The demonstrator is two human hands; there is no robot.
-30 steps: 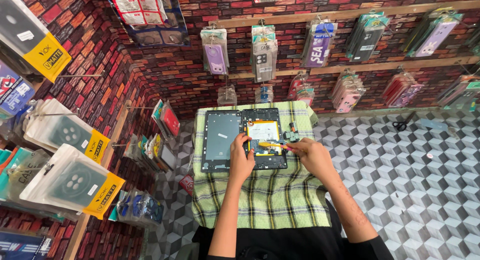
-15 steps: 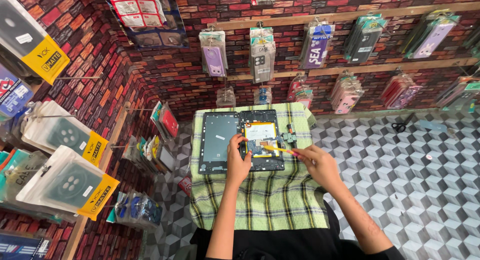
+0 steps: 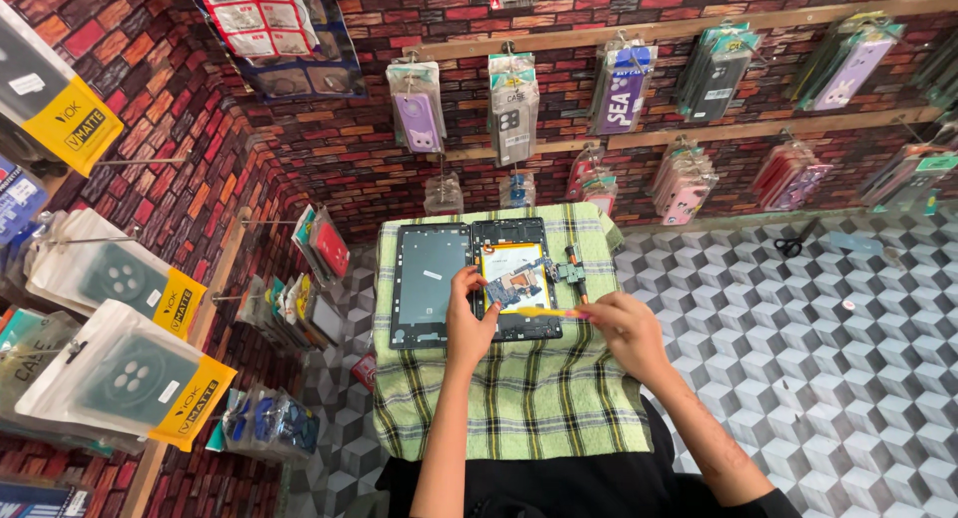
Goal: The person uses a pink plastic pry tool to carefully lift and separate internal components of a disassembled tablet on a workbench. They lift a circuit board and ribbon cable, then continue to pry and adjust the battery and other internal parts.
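Observation:
An opened tablet body [image 3: 517,278] with a yellow-framed battery and a blue circuit board lies on a green plaid cloth [image 3: 509,388]. Its dark back cover [image 3: 429,283] lies just left of it. My left hand [image 3: 469,318] rests on the tablet's lower left, fingers touching the edge of the battery. My right hand [image 3: 624,328] holds a thin yellow and orange pry tool [image 3: 549,312], whose tip points left over the tablet's lower part. A dark screwdriver [image 3: 576,268] lies on the cloth beside the tablet's right edge.
Packaged phone cases [image 3: 514,104] hang on rails along the brick-pattern wall behind. More packets [image 3: 120,378] hang on the left wall. Black scissors [image 3: 795,243] lie on the cube-pattern floor at the right.
My right hand has drawn back to the right and down with the pry tool. My left hand stays on the tablet's lower left.

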